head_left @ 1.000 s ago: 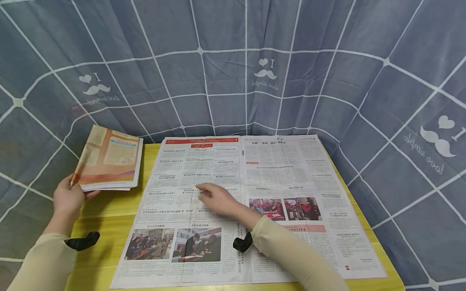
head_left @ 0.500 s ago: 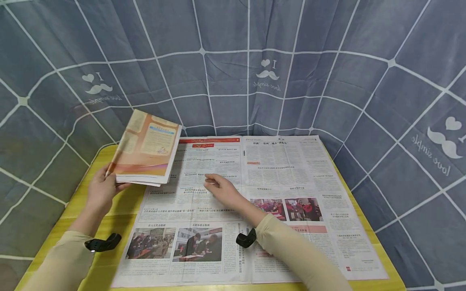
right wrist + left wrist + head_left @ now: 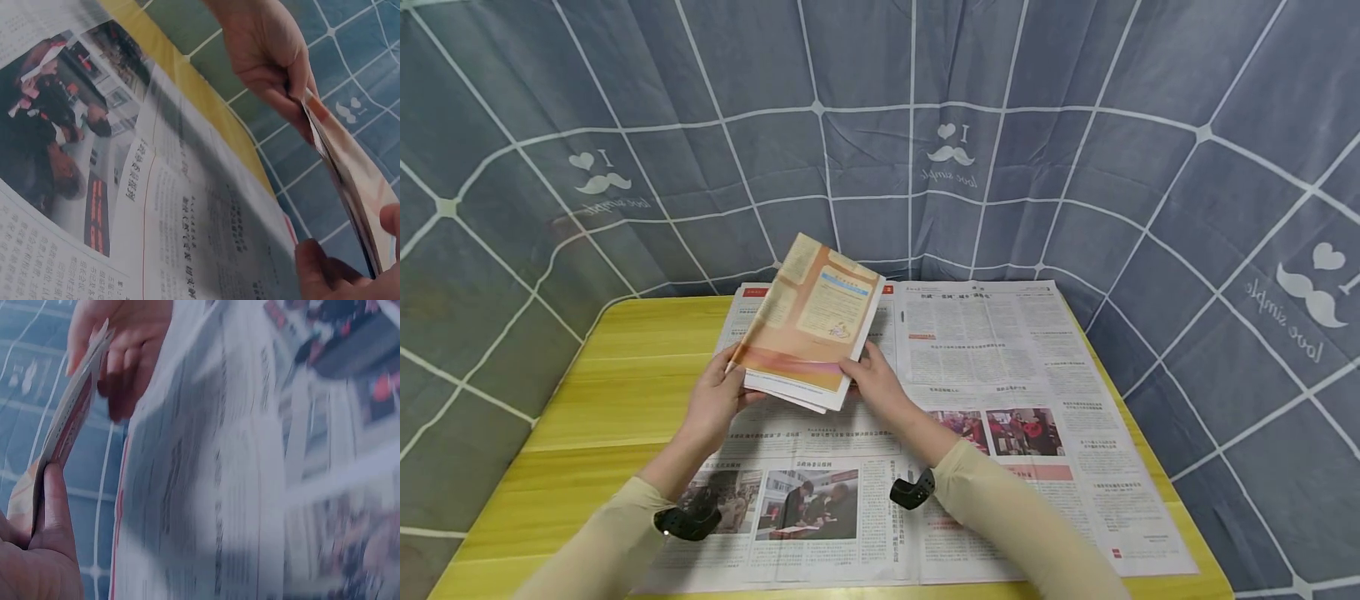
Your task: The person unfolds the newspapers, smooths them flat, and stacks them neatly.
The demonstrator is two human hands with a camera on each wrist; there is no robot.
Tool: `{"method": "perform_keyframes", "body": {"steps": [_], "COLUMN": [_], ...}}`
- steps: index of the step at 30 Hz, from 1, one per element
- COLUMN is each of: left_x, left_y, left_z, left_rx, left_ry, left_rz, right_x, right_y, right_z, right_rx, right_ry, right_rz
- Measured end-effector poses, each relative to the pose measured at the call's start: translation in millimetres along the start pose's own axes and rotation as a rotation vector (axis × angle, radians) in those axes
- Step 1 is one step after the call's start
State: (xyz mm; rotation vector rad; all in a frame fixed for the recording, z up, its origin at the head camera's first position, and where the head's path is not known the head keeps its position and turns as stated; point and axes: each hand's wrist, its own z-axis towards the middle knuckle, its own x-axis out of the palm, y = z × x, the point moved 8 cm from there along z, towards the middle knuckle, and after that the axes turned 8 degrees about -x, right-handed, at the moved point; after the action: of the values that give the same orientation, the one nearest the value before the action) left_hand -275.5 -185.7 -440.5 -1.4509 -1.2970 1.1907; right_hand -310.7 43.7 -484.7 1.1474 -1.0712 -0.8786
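A thin paperback book point(image 3: 808, 321) with an orange and cream cover is held tilted above a spread newspaper point(image 3: 985, 367). At its lower left corner my left hand point(image 3: 715, 400) grips it, thumb on the cover and fingers underneath. My right hand point(image 3: 880, 383) has its thumb over the lower right edge, with its fingers on the underside. Seen edge-on in the left wrist view, the book point(image 3: 72, 415) runs from the left thumb to the right hand point(image 3: 128, 353). In the right wrist view, the left hand point(image 3: 269, 59) pinches its far end.
The newspaper covers most of the yellow wood-patterned table point(image 3: 602, 400), whose surface shows at the left and along the right edge. A grey-blue curtain point(image 3: 865, 167) with white grid lines surrounds the back and sides. Both wrists wear black bands.
My left hand has carried the book rightward from the left side of the table to over the newspaper. My right hand has moved slightly right and now meets the book's right edge.
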Motion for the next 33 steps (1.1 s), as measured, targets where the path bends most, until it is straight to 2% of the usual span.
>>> {"method": "perform_keyframes", "body": {"steps": [7, 15, 20, 25, 33], "left_x": [26.7, 48.1, 63.9, 80.6, 103.5], "left_y": [5.7, 14.1, 17.1, 16.7, 27.8], "left_z": [-2.2, -2.2, -0.1, 3.5, 16.8], "left_rx": [-0.024, -0.071, -0.102, -0.083, -0.122], "left_ry": [0.029, 0.065, 0.144, 0.229, 0.25], "left_rz": [0.005, 0.113, 0.142, 0.21, 0.304], "right_x": [-18, -48, -66, -84, -113], "right_y": [3, 5, 2, 0, -5], "right_z": [-8, -17, -21, -29, -44], "right_rx": [-0.003, 0.021, 0.032, 0.045, 0.089], "right_ry": [-0.099, -0.189, -0.194, -0.19, -0.162], "right_rz": [-0.018, -0.101, -0.145, -0.214, -0.304]}}
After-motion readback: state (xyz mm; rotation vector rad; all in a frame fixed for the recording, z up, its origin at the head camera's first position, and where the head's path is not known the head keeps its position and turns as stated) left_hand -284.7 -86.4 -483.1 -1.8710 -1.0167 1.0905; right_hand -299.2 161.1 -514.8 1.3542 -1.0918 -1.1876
